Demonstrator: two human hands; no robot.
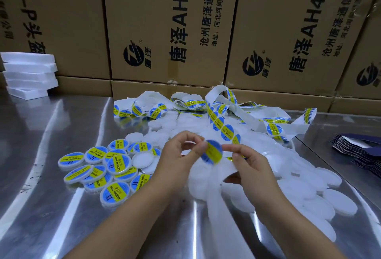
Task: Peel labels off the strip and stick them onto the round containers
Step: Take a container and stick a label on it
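Left hand (177,155) pinches steep-banded label (213,152) (right hand (247,168): strip (214,186)).

1. This is a packing or warehouse work area. Beyond the fingers (198,145) stands a wall of stacked brown cardboard cartons (171,31), printed with company logos, Chinese lettering and "AH4.0".
2. Under the fingers runs a scuffed, reflective stainless-steel bench (61,124).
3. Left of the fingers lies a batch of identical labelled round containers (99,168) reading "SOLDERING PASTE". To the right of the fingers is a heap of unlabelled white containers (338,201).
4. Just beyond the fingers, long label strips (220,122) sprawl in loose coils.
5. Far to the left of the fingers sits a stack of white foam slabs (28,73). Far to the right is a stack of dark flat packets (362,153).
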